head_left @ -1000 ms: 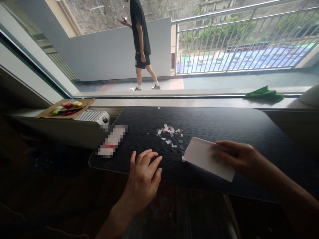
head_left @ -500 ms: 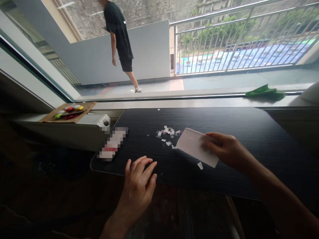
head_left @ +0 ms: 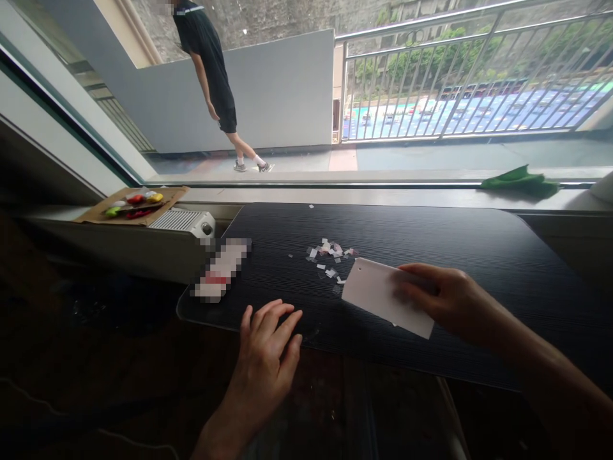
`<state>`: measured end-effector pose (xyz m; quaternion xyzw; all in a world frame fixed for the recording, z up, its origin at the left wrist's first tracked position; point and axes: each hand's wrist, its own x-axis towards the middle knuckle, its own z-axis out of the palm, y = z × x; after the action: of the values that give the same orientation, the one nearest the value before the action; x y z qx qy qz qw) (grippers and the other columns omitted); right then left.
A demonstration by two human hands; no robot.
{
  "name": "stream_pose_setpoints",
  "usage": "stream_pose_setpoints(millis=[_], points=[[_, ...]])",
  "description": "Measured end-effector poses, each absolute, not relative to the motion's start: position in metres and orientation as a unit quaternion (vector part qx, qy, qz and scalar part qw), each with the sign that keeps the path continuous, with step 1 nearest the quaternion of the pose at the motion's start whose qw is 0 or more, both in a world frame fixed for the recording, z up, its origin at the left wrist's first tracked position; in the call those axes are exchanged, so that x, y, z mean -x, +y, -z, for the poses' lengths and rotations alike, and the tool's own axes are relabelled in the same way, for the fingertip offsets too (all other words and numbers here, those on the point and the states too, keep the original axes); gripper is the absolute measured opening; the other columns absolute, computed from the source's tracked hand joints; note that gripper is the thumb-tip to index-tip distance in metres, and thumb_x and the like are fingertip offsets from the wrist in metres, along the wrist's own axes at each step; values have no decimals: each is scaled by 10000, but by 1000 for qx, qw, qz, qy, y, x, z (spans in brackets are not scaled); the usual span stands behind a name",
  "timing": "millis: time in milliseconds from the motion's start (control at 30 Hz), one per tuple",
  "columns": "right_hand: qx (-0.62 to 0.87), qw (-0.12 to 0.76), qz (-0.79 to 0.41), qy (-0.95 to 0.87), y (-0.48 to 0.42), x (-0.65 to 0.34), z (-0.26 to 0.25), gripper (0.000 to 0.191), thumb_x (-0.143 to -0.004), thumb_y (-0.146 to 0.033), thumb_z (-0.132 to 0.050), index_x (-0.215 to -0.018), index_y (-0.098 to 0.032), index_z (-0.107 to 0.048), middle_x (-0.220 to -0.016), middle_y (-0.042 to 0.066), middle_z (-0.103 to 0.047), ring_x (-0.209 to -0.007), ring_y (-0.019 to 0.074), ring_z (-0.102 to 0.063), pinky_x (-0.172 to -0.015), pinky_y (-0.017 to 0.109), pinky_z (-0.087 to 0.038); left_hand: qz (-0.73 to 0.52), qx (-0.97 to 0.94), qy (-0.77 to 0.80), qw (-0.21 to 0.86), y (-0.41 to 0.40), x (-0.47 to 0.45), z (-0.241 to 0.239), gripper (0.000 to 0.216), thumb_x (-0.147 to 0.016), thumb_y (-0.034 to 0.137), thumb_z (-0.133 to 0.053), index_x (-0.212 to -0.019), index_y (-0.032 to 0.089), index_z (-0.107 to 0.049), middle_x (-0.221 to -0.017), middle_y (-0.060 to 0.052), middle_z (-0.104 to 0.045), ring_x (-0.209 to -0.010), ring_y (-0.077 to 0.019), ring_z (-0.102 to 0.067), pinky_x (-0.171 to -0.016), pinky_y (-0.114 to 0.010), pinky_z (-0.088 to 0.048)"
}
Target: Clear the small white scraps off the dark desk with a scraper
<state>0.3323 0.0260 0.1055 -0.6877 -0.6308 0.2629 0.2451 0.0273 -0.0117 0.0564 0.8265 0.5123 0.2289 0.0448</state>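
Note:
My right hand [head_left: 438, 291] is closed around the handle end of a cleaver [head_left: 383, 294] with a broad, pale blade and a small hole in its upper left corner. The blade is over the dark tabletop [head_left: 421, 236], its left end close to a loose pile of small white and clear scraps [head_left: 332, 249]. Several more scraps [head_left: 330, 273] lie just below the pile. My fingers hide most of the handle. My left hand [head_left: 268, 345] is open, fingers spread and holding nothing, at the front edge of the table.
A blurred-out pale item [head_left: 223, 271] lies at the table's left end. Beyond it are a white ribbed box [head_left: 184, 222] and cardboard [head_left: 103, 207] bearing colourful packets. A green cloth [head_left: 522, 182] rests on the sill. Behind the window, a person [head_left: 208, 70] walks.
The cleaver and my right hand have moved slightly right and nearer me, covering most of a scrap that lay in front. My left hand stays put. Outside, the person has stepped left.

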Motion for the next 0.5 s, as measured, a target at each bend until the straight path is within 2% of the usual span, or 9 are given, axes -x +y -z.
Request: stream_pose_setpoints(millis=[133, 267, 367, 500], points=[[692, 277, -264, -613, 30, -328, -104, 379, -791, -399, -564, -1072, -211, -738, -826, 58, -776, -732, 255, -709, -632, 339, -534, -228, -824, 517, 43, -14, -23, -56, 326, -947, 197, -427, -1205, 237, -622, -1203, -89, -654, -1231, -270, -541, -1105, -612, -298], [671, 257, -267, -642, 31, -318, -101, 348, -780, -370, -568, -1029, -208, -749, -789, 42, -764, -659, 217, -681, -593, 310, -506, -230, -824, 517, 42, -14, -21, -52, 328, -951, 194, -426, -1218, 236, -611, -1219, -89, -646, -1241, -267, -530, -1108, -608, -289], [661, 254, -280, -649, 25, -320, -104, 385, -802, -401, -547, -1077, -210, -736, -800, 41, -763, -654, 217, -680, -584, 313, -501, -233, -821, 519, 37, -15, -20, -51, 328, -954, 202, -426, -1222, 239, -611, -1224, -86, -645, -1245, -264, -526, -1119, -592, -279], [702, 249, -190, -640, 23, -332, -112, 433, -806, -464, -533, -1110, -226, -728, -764, 50, -758, -661, 249, -684, -606, 353, -488, -232, -821, 520, 35, -15, -17, -50, 323, -950, 205, -429, -1206, 228, -625, -1209, -88, -652, -1229, -275, -540, -1104, -602, -295]])
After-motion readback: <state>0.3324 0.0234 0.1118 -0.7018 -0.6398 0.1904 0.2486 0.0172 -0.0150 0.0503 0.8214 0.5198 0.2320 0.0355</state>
